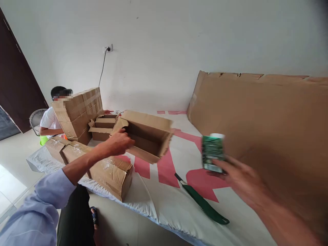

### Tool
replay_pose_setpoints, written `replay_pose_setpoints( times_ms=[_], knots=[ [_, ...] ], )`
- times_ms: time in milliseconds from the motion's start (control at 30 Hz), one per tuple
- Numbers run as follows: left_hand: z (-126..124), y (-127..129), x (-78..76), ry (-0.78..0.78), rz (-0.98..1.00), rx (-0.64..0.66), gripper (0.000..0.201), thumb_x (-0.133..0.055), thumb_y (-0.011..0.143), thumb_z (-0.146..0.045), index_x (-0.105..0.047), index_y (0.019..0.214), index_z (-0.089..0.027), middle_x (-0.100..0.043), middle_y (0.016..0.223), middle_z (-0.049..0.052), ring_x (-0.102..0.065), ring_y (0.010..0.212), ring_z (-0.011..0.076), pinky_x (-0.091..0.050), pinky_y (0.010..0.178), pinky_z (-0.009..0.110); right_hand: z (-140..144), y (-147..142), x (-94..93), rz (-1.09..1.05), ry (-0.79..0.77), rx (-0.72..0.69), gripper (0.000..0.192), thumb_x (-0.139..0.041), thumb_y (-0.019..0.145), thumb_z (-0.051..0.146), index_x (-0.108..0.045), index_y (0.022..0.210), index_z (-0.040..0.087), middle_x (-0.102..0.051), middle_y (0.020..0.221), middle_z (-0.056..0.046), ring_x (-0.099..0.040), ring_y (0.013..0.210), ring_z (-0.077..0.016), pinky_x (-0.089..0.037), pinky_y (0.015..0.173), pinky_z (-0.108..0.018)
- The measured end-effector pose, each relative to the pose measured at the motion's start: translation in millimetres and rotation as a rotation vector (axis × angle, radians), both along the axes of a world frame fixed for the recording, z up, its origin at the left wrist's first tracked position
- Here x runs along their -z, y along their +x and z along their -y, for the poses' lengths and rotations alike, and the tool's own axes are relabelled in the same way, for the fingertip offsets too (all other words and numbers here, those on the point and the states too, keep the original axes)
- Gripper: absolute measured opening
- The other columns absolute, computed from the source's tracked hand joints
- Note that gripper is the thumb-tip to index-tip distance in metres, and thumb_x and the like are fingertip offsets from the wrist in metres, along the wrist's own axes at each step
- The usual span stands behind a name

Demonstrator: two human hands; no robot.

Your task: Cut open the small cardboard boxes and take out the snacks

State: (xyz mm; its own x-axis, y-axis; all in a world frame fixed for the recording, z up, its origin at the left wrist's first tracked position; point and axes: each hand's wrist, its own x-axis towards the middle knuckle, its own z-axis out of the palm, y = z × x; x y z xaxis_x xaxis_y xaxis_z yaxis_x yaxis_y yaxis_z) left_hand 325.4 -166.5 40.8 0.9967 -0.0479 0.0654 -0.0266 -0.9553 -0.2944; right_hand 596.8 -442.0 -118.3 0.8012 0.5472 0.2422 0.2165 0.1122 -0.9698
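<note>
My left hand (120, 141) is closed on the left edge of an open cardboard box (147, 154), which is tilted so that its hollow inside shows. That box looks raised a little above the cloth. In my right hand (238, 174) is a green labelled bottle (212, 153) with a white cap, held by its lower right side and somewhat blurred. A gap separates the bottle from the box. Below the bottle lies a long dark green curved object (207, 206) with a thin black end; its kind I cannot make out.
White cloth with red print (176, 201) covers the table. Taped cartons (110, 174) line its front left edge, and more cartons (77, 112) are stacked behind, near another open box (102, 130). A person (50, 119) sits beyond the stack. A large cardboard sheet (263, 112) leans against the wall.
</note>
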Motion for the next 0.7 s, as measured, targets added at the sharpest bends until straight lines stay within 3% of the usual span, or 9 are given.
replay_pose_setpoints(
  times_ms=[100,300,500,700],
  knots=[
    [-45.3,-25.8,0.2,0.002,-0.056,-0.144,0.017,-0.064,0.081,-0.005,-0.071,0.081,-0.021,-0.079,0.087,0.009,-0.072,0.099,0.0271,-0.037,0.113,0.043,-45.6,-31.9,-3.5,-0.141,-0.157,-0.210,0.037,-0.084,0.070,0.055,-0.080,0.094,0.026,-0.079,0.093,-0.008,-0.073,0.080,-0.0265,-0.063,0.071,-0.043],
    [-104.7,-76.8,0.3,-0.003,-0.069,-0.290,0.014,-0.064,0.087,-0.010,-0.070,0.082,-0.022,-0.079,0.089,0.006,-0.069,0.101,0.0245,-0.037,0.113,0.041,-158.9,-77.8,9.9,0.018,-0.319,-0.592,0.032,-0.075,0.071,0.047,-0.070,0.086,0.019,-0.070,0.073,-0.002,-0.062,0.065,-0.0170,-0.048,0.057,-0.027],
    [-140.3,-95.6,8.6,0.016,-0.146,-0.334,0.016,-0.063,0.088,-0.011,-0.067,0.077,-0.022,-0.077,0.084,0.005,-0.068,0.095,0.0239,-0.043,0.103,0.038,-257.4,-92.1,31.9,0.110,-0.408,-0.698,0.020,-0.066,0.078,0.034,-0.071,0.088,0.018,-0.071,0.074,-0.003,-0.065,0.070,-0.0190,-0.048,0.059,-0.027],
    [-167.9,-98.8,14.6,0.004,-0.165,-0.376,0.015,-0.068,0.085,-0.010,-0.067,0.075,-0.022,-0.076,0.083,0.004,-0.068,0.097,0.0234,-0.044,0.099,0.035,-336.8,-85.0,54.7,0.315,-0.473,-0.657,0.019,-0.075,0.070,0.020,-0.075,0.089,0.019,-0.074,0.081,-0.002,-0.066,0.082,-0.0229,-0.049,0.073,-0.029]
  ],
)
